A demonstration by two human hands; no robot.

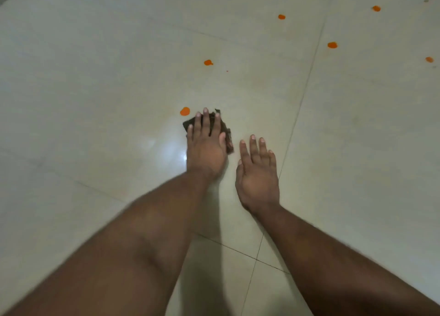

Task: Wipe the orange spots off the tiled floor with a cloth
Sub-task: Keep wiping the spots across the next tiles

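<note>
Left hand [205,146] flat, fingers spread, pressing my dark cloth [227,135] on the tiled floor [95,77], nearest orange spot [185,111] at eleven o'clock, right hand [258,173] spread, bare.

The left hand [206,146] hides most of the dark cloth [228,137]; both forearms are cut off by the bottom edge.

Bright glare [166,146] and dark grout lines [256,259].
</note>
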